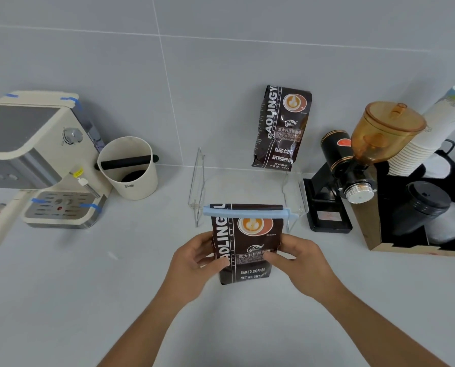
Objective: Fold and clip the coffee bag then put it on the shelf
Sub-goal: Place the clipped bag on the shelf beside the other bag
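I hold a dark brown coffee bag [244, 271] upright just in front of a clear acrylic shelf [198, 181]. Its top is folded over and a long light-blue clip [250, 213] is clamped across the fold. My left hand [194, 260] grips the bag's left side, thumb on the front. My right hand [300, 258] grips its right side, fingers across the label. A second, unclipped coffee bag [281, 128] stands on the back right of the shelf, leaning on the wall.
A cream espresso machine [35, 160] and a cream knock box [129, 168] stand at the left. A black grinder with an amber hopper [358, 160] sits right of the shelf, beside a box of paper cups and lids [419, 207].
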